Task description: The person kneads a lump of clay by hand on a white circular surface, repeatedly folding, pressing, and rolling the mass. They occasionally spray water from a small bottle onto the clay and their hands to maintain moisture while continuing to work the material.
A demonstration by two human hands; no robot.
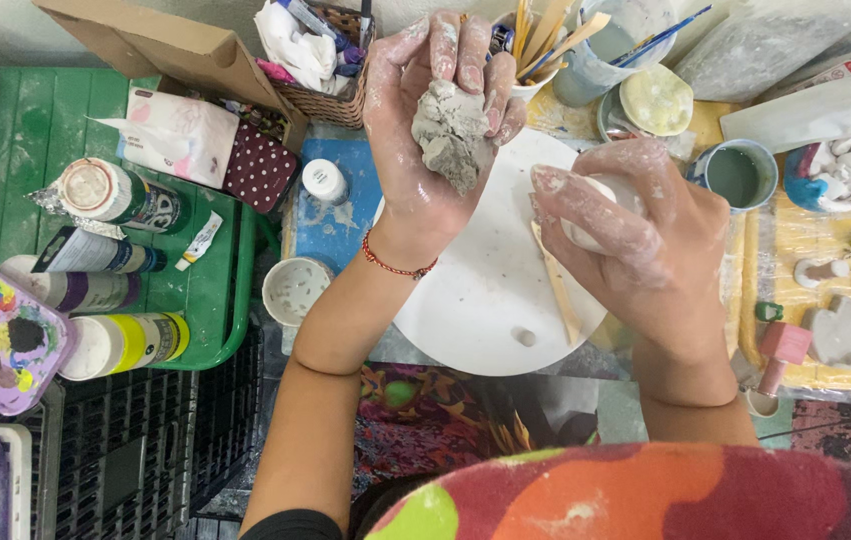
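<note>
Cupping a rough grey clay lump, left hand curls fingers round it; right hand wraps a smooth white clay piece w/ fingers closed, both over round white board to catch crumbs.

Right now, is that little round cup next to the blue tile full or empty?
Empty. The small white cup stands upright with its mouth open to the camera, and only its pale, speckled bottom shows inside.

Both forearms reach forward, bare and smeared with pale residue. The left hand is raised palm up, its fingers curled inward and closed around what it holds, a red string bracelet at its wrist. The right hand lies lower, back upward, its fingers wrapped down in a closed grasp.
</note>
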